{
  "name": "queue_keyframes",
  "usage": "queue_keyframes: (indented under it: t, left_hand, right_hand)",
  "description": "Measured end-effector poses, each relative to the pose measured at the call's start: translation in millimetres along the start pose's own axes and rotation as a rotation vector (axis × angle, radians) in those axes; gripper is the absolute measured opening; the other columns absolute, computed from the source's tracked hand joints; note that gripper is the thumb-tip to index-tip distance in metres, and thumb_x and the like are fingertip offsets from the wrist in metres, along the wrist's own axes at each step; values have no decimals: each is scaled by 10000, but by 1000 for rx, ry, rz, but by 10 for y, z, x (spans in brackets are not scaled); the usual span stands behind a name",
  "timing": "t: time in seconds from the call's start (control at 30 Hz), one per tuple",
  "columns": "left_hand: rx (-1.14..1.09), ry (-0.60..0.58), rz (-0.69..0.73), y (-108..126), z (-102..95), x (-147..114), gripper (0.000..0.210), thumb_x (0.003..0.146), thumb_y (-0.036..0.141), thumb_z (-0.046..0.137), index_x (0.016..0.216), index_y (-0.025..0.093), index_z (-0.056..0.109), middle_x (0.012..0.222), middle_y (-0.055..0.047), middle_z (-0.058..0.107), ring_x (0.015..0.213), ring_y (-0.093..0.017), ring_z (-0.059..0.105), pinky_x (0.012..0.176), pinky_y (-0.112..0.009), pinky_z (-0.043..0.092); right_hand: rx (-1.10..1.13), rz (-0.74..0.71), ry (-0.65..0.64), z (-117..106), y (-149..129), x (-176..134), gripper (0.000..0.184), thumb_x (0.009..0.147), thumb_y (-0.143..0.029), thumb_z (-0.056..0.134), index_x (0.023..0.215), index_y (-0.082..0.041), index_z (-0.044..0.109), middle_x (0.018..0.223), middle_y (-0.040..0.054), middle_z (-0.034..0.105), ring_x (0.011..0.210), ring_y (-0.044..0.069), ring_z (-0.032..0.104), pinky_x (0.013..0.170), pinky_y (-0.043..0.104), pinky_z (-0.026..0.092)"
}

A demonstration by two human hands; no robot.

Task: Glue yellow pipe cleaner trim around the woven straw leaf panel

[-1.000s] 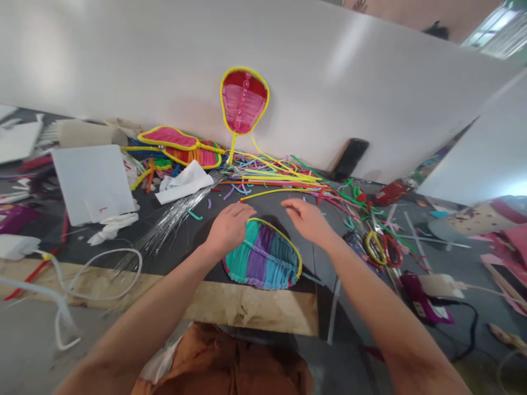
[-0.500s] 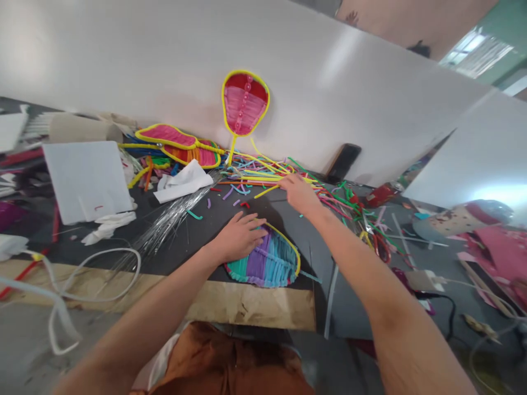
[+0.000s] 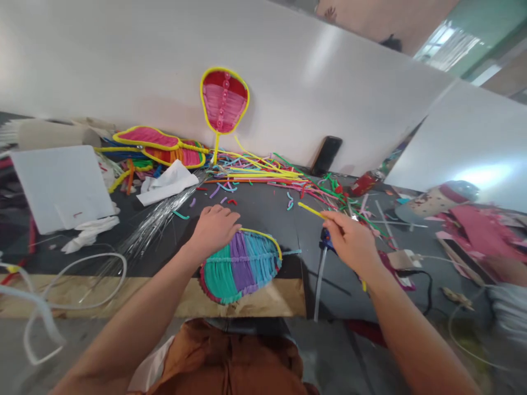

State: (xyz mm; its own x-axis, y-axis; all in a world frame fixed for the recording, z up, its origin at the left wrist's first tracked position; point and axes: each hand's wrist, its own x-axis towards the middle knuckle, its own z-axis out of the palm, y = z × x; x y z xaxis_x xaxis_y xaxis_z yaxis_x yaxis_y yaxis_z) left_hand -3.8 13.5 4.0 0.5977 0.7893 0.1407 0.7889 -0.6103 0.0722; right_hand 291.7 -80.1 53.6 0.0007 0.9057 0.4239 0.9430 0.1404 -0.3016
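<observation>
A leaf-shaped piece [image 3: 242,263] of green, purple and blue pipe cleaners lies near the table's front edge, yellow trim along part of its top rim. My left hand [image 3: 216,227] bears on its upper left side, fingers curled over the rim where the yellow trim ends. To the right, my right hand [image 3: 348,238] pinches a yellow pipe cleaner [image 3: 310,209]; one end sticks out to the left and the other shows below the wrist. Beneath that hand is a partly hidden blue object [image 3: 326,238] with a translucent stick [image 3: 319,285] beside it.
Behind the leaf lies a heap of loose pipe cleaners [image 3: 263,174]. A pink yellow-edged piece [image 3: 224,101] stands against the white partition. Silver strands [image 3: 158,219], a white card [image 3: 61,186] and cables [image 3: 119,258] are left; a phone [image 3: 326,155] leans behind. Another person's sleeve [image 3: 510,307] shows far right.
My right hand has drawn a yellow pipe cleaner from the heap and come right and nearer. The left hand's fingers have gone from spread on the leaf to curled at its rim.
</observation>
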Motion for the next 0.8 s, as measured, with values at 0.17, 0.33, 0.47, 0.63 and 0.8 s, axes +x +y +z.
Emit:
queue_keyframes:
  t: [0.17, 0.33, 0.47, 0.63, 0.8]
  left_hand:
    - [-108, 25, -1, -26, 69, 14, 273, 900, 282, 496, 1123, 203, 632, 1160, -75, 626, 1054, -248, 565, 904, -388, 425]
    - [-58, 9, -50, -132, 56, 115, 287, 884, 181, 501, 1149, 183, 611, 1138, -89, 615, 1057, -232, 559, 907, -348, 433]
    - [18, -86, 28, -110, 71, 327, 306, 883, 195, 511, 1179, 224, 583, 1141, -94, 581, 1017, -242, 560, 785, -327, 459]
    - [60, -154, 43, -67, 189, 541, 175, 888, 192, 489, 957, 193, 650, 951, -88, 611, 945, -221, 566, 742, -293, 441]
    - [102, -58, -31, -268, 76, 549, 217, 870, 132, 447, 946, 175, 645, 990, -107, 622, 1015, -251, 548, 818, -349, 432]
  right_hand:
    - [27, 54, -93, 135, 76, -131, 306, 868, -232, 415, 1014, -181, 679, 954, 85, 743, 886, 230, 692, 803, 368, 541]
    - [72, 85, -123, 128, 71, -296, 323, 875, -265, 413, 1026, -168, 681, 956, 98, 742, 887, 237, 694, 813, 378, 541]
    - [112, 80, -199, 170, 69, -453, 316, 877, -266, 417, 1020, -166, 681, 955, 98, 743, 877, 232, 698, 796, 367, 549]
    - [168, 21, -258, 145, 12, -615, 302, 892, -253, 413, 1031, -187, 673, 983, 86, 740, 895, 210, 699, 808, 340, 551]
    - [186, 24, -240, 64, 54, -735, 293, 885, -239, 416, 1008, -198, 679, 947, 85, 744, 849, 216, 707, 767, 344, 568]
